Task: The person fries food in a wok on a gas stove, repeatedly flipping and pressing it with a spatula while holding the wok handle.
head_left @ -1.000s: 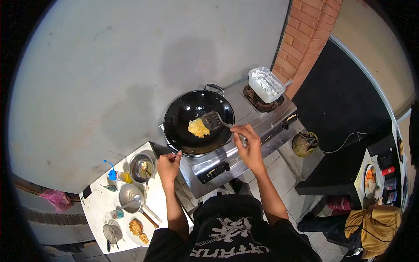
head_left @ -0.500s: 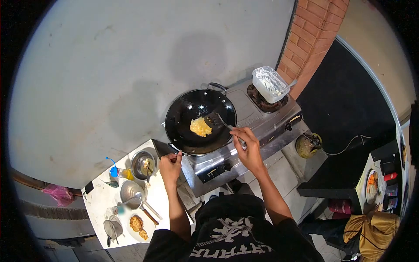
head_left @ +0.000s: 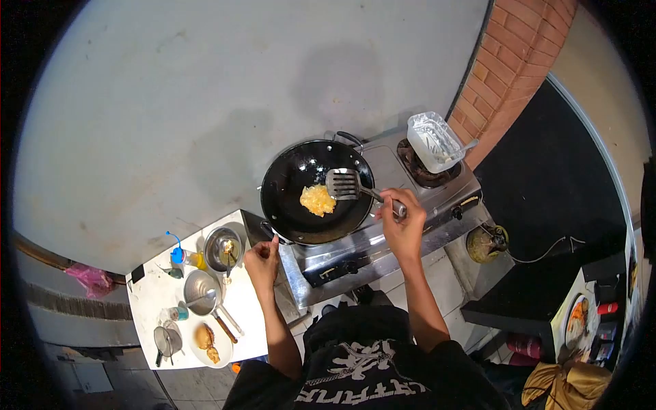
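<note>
A black wok (head_left: 294,222) sits on the left side of the gas stove, with a golden fried egg-like piece (head_left: 318,199) in its oily middle. My right hand (head_left: 404,222) is closed around the handle of a slotted metal spatula (head_left: 343,184). The spatula's blade hangs over the wok, just right of the fried piece, its slots facing up. At the wok's near-left side handle, my left hand (head_left: 262,262) is closed, thumb and fingers pinching the handle; part of the grip is hidden.
The steel stove (head_left: 342,263) carries a plastic tub (head_left: 435,142) on its right burner. On the white table (head_left: 147,311) at left stand a metal bowl (head_left: 223,247), a saucepan (head_left: 198,290), a squeeze bottle (head_left: 188,257), a strainer (head_left: 166,339) and a plate (head_left: 222,357) of fried pieces. A gas cylinder (head_left: 482,244) stands right.
My right hand has drawn the spatula up and to the right and turned its blade flatter. The fried piece stays near the wok's middle. The camera view has shifted slightly.
</note>
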The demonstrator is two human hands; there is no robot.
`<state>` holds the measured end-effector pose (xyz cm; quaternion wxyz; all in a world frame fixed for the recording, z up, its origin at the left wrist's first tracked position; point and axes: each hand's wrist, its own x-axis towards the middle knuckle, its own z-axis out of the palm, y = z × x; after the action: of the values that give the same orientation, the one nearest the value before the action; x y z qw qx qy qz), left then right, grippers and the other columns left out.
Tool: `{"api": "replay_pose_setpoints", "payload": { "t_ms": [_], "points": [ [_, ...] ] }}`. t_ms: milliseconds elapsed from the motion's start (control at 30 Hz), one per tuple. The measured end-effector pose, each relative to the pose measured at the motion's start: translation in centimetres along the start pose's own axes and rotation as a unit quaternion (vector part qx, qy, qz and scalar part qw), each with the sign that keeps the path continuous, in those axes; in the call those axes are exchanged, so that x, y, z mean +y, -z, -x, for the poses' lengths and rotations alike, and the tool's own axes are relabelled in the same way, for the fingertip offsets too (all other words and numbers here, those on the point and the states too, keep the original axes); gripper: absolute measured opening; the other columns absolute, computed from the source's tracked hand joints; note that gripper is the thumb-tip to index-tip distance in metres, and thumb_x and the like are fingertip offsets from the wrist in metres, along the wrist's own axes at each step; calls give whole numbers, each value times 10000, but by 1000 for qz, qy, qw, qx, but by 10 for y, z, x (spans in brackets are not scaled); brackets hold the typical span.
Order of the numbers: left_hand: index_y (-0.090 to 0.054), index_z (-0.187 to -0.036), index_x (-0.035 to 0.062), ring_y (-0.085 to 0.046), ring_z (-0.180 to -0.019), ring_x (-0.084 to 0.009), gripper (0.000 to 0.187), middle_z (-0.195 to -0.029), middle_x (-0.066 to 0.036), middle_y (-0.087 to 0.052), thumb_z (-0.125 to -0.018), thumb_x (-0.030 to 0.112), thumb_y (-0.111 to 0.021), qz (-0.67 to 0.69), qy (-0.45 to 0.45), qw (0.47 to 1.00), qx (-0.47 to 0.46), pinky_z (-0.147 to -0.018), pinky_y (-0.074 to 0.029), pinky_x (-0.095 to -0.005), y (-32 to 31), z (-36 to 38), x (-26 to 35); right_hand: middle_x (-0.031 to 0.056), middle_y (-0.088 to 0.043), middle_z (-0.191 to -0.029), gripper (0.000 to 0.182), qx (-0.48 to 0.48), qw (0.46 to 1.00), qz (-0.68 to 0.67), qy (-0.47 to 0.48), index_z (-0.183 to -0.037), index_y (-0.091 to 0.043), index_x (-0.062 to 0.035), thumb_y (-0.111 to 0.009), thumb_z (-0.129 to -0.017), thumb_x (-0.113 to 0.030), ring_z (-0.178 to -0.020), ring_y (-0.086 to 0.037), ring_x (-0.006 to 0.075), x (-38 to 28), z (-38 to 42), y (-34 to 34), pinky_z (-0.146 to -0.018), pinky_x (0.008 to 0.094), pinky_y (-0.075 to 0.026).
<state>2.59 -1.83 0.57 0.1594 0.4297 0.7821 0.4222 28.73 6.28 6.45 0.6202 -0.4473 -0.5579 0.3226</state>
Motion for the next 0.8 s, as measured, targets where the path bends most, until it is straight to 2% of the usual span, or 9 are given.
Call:
{"api": "replay_pose_setpoints", "payload": {
  "t_ms": [100,167,300,467,567,633,700,767,800],
  "points": [
    [-659,-726,-37,-450,-443,-108,371,-494,-49,-522,-834,313,-715,-20,-12,998,53,-472,-380,-271,-8,2,-6,112,-600,-885,92,14,999,-23,-29,-907,-629,70,-576,-832,60,-657,-647,154,2,-5,-8,-524,252,-575],
    [-663,-731,-36,-450,-443,-108,361,-494,-54,-522,-828,306,-720,-10,-8,998,57,-470,-378,-271,-9,2,-9,110,-596,-876,86,16,998,-41,-38,-898,-628,73,-583,-826,58,-661,-650,156,4,-8,-11,-533,252,-584],
    [-670,-742,-36,-451,-442,-105,325,-496,-68,-524,-811,276,-735,-38,-20,996,77,-465,-378,-276,-11,3,-6,103,-599,-857,69,-15,998,-59,-24,-870,-625,71,-605,-811,42,-651,-650,144,10,-16,-9,-523,251,-586],
    [-683,-757,-30,-511,-455,-127,310,-515,-79,-563,-788,269,-755,-5,30,996,88,-477,-405,-275,-14,6,4,90,-619,-781,68,-73,993,-87,-43,-870,-606,83,-598,-811,51,-640,-651,131,17,-31,-1,-521,248,-571],
    [-698,-763,-33,-455,-467,-106,380,-525,-46,-554,-784,341,-761,-15,37,996,86,-470,-369,-284,-12,6,7,81,-621,-717,65,-103,989,-92,-45,-870,-595,70,-597,-809,46,-616,-656,128,21,-45,-2,-526,248,-562],
    [-700,-785,-28,-556,-473,-153,345,-537,-96,-595,-757,306,-780,-76,46,994,70,-499,-436,-288,-9,8,17,85,-626,-709,66,-119,987,-83,-68,-871,-584,66,-597,-810,46,-595,-657,137,22,-54,-3,-508,262,-556],
    [-701,-777,-29,-543,-468,-163,388,-532,-99,-587,-755,351,-776,-84,44,992,79,-500,-432,-308,-8,8,21,91,-623,-692,58,-129,986,-84,-63,-864,-573,68,-584,-832,22,-588,-660,150,23,-60,-3,-492,271,-550],
    [-698,-761,-30,-522,-460,-169,428,-515,-105,-566,-776,395,-748,-97,25,989,113,-496,-419,-331,-9,4,16,100,-618,-684,88,-115,989,-72,-62,-861,-568,74,-571,-857,-14,-573,-656,156,27,-61,-6,-478,272,-543],
    [-700,-758,-27,-504,-449,-203,461,-504,-111,-547,-794,431,-719,-85,2,985,151,-492,-405,-360,-11,5,21,104,-610,-674,121,-112,989,-68,-66,-857,-568,74,-555,-877,-45,-566,-654,163,29,-59,-9,-474,273,-542]
  ]
}}
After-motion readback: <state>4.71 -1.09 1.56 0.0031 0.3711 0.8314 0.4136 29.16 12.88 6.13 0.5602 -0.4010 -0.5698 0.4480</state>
